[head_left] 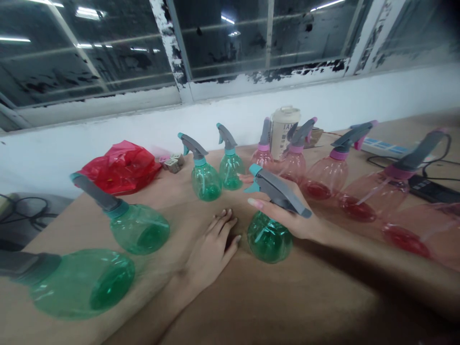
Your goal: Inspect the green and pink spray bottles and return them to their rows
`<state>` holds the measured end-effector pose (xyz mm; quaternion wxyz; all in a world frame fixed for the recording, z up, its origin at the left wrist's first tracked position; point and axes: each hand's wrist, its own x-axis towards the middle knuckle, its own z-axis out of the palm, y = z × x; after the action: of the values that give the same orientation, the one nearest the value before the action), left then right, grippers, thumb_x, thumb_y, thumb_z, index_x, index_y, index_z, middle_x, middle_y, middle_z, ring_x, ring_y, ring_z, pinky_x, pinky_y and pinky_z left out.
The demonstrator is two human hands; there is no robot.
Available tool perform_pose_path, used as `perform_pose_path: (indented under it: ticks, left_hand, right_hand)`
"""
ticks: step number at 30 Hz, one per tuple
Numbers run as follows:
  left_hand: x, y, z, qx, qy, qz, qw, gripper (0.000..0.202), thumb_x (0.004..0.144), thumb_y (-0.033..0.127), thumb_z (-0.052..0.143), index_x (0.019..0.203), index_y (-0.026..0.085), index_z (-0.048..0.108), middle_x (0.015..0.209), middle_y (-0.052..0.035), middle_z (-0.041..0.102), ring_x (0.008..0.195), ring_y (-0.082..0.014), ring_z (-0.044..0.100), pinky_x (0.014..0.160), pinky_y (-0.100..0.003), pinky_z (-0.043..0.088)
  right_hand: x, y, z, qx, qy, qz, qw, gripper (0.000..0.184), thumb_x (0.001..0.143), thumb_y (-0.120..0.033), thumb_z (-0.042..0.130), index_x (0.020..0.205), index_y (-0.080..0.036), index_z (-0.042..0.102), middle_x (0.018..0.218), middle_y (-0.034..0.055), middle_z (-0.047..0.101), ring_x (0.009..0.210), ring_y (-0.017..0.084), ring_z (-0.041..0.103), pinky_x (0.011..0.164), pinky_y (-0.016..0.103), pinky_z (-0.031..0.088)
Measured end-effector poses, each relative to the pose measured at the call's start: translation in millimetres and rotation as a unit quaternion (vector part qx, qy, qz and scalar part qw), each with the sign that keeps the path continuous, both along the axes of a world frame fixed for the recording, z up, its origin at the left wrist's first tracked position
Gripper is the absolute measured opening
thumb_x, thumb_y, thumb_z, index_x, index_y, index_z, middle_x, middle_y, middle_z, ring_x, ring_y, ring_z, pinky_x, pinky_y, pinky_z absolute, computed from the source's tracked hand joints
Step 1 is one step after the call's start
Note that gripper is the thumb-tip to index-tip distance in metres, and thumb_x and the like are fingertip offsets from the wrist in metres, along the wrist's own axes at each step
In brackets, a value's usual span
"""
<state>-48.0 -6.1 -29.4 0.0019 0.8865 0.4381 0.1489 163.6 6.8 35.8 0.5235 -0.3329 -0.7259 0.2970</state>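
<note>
My right hand (pixel 287 215) is wrapped round the neck of a green spray bottle (pixel 269 238) with a grey trigger head, which stands upright on the brown table (pixel 287 297). My left hand (pixel 212 247) lies flat on the table just left of that bottle, fingers stretched out and apart from it. Two more green spray bottles (pixel 205 179) stand further back in the middle. Another green bottle (pixel 138 227) and a blurred one (pixel 82 282) stand at the left.
Several pink spray bottles (pixel 325 177) line the right side of the table. A red plastic bag (pixel 120 165) lies at the back left, a white lidded cup (pixel 283 127) at the back, and a power strip (pixel 388 148) with black cables at the far right.
</note>
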Motion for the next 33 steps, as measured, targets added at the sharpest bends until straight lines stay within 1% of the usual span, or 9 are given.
perform_pose_path:
  ticks: [5,10,14,18,20,22,25,30,33]
  left_hand:
    - [0,0,-0.7,0.0,0.003,0.002,1.0,0.039,0.095,0.032,0.041,0.127,0.011,0.048,0.138,-0.0131,0.048,0.132,-0.0236,0.039,0.108,-0.046,0.035]
    - [1,0,1.5,-0.005,0.007,0.005,1.0,0.038,0.095,0.031,0.041,0.126,0.011,0.049,0.139,-0.013,0.048,0.132,-0.0235,0.039,0.109,-0.045,0.034]
    - [0,0,0.0,0.0,0.004,0.001,1.0,0.038,0.095,0.031,0.041,0.127,0.012,0.048,0.138,-0.013,0.048,0.132,-0.0232,0.038,0.109,-0.045,0.034]
    - [-1,1,-1.2,-0.001,0.003,-0.002,1.0,0.037,0.095,0.031,0.04,0.126,0.013,0.048,0.139,-0.0125,0.048,0.133,-0.0228,0.038,0.109,-0.045,0.034]
    - [0,1,-1.1,-0.001,0.004,-0.001,1.0,0.038,0.095,0.031,0.04,0.126,0.012,0.049,0.138,-0.0129,0.048,0.133,-0.0228,0.038,0.109,-0.045,0.033]
    - [0,0,-0.6,0.001,0.003,0.002,1.0,0.038,0.095,0.031,0.04,0.127,0.012,0.048,0.138,-0.0129,0.049,0.132,-0.023,0.039,0.109,-0.045,0.034]
    - [1,0,0.7,0.002,0.001,0.003,1.0,0.038,0.095,0.032,0.04,0.127,0.013,0.047,0.138,-0.0121,0.049,0.132,-0.023,0.039,0.108,-0.046,0.034]
    - [0,-1,2.1,-0.007,0.008,0.002,1.0,0.037,0.096,0.031,0.039,0.128,0.013,0.047,0.139,-0.012,0.048,0.133,-0.0223,0.038,0.108,-0.045,0.034]
    - [0,-1,1.6,-0.008,0.01,0.004,1.0,0.038,0.095,0.031,0.041,0.128,0.013,0.047,0.139,-0.0119,0.048,0.133,-0.022,0.038,0.109,-0.044,0.033]
  right_hand:
    - [0,-2,2.4,-0.022,-0.011,-0.002,1.0,0.031,0.081,-0.044,0.061,0.105,-0.024,0.063,0.075,-0.0001,0.063,0.058,0.014,0.055,0.056,0.03,0.046]
    - [-1,-6,8.3,-0.022,-0.015,-0.006,1.0,0.018,0.084,-0.037,0.058,0.095,-0.023,0.062,0.071,-0.0019,0.06,0.054,0.012,0.053,0.055,0.029,0.044]
    - [-1,-8,12.9,-0.011,-0.026,-0.013,1.0,0.014,0.086,-0.034,0.055,0.085,-0.021,0.059,0.069,-0.0021,0.059,0.058,0.012,0.055,0.056,0.028,0.044]
    - [0,-8,14.4,0.012,-0.029,-0.02,0.999,0.018,0.086,-0.032,0.056,0.073,-0.019,0.055,0.068,-0.0021,0.055,0.064,0.012,0.058,0.058,0.028,0.045]
    - [0,-8,13.8,0.011,-0.028,-0.013,0.999,0.016,0.086,-0.032,0.056,0.076,-0.019,0.057,0.068,-0.0023,0.056,0.062,0.012,0.057,0.058,0.028,0.044]
    - [-1,-8,12.2,-0.003,-0.022,-0.008,1.0,0.015,0.085,-0.035,0.057,0.085,-0.019,0.059,0.067,-0.003,0.056,0.058,0.011,0.054,0.056,0.028,0.043]
    - [-3,-8,8.1,-0.029,-0.007,-0.01,1.0,0.026,0.082,-0.04,0.061,0.098,-0.019,0.06,0.067,-0.0028,0.058,0.054,0.011,0.053,0.053,0.028,0.044]
    - [-3,-5,3.6,-0.015,-0.003,-0.014,1.0,0.036,0.081,-0.041,0.063,0.111,-0.021,0.06,0.089,0.0027,0.066,0.068,0.015,0.06,0.064,0.03,0.048]
    - [-3,-4,3.0,-0.018,-0.005,-0.013,1.0,0.038,0.08,-0.041,0.063,0.112,-0.021,0.06,0.088,0.0027,0.066,0.068,0.015,0.06,0.064,0.031,0.049]
